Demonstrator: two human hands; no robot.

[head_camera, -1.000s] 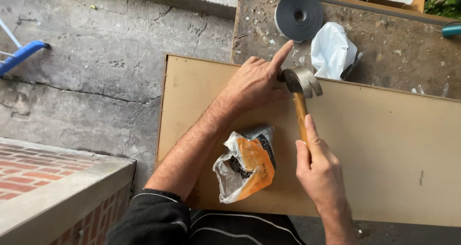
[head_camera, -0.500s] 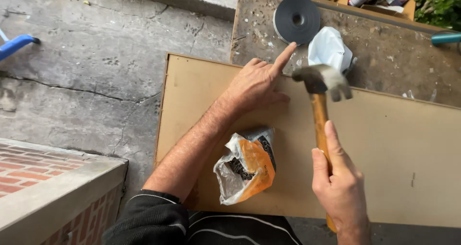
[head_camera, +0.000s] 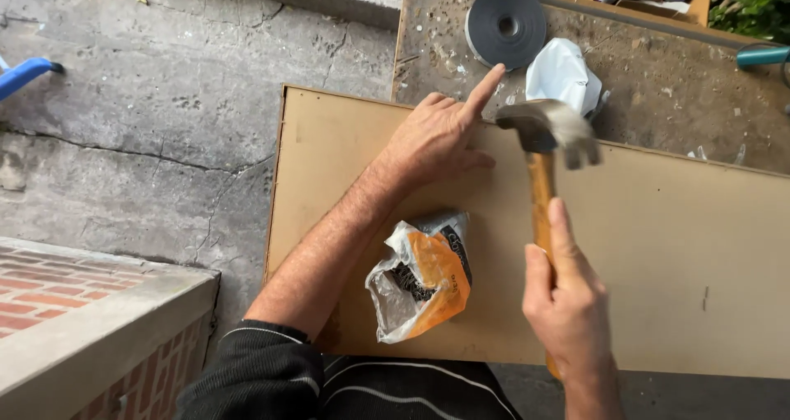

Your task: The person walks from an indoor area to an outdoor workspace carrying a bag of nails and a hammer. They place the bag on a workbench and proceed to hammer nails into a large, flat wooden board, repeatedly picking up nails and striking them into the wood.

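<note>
The metal head of the hammer [head_camera: 550, 128] is smeared by motion blur. The right hand [head_camera: 568, 305] covers the lower part of its wooden handle, and the wrist runs off the bottom edge. The contents of the crumpled orange and clear bag [head_camera: 424, 276] are too dark to make out. A teal-handled tool [head_camera: 761, 55] is cut off at the right edge, and a blue object [head_camera: 23, 73] at the left edge.

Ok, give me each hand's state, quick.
Left hand: open, flat on the board, forefinger out.
Right hand: closed around the hammer handle.
</note>
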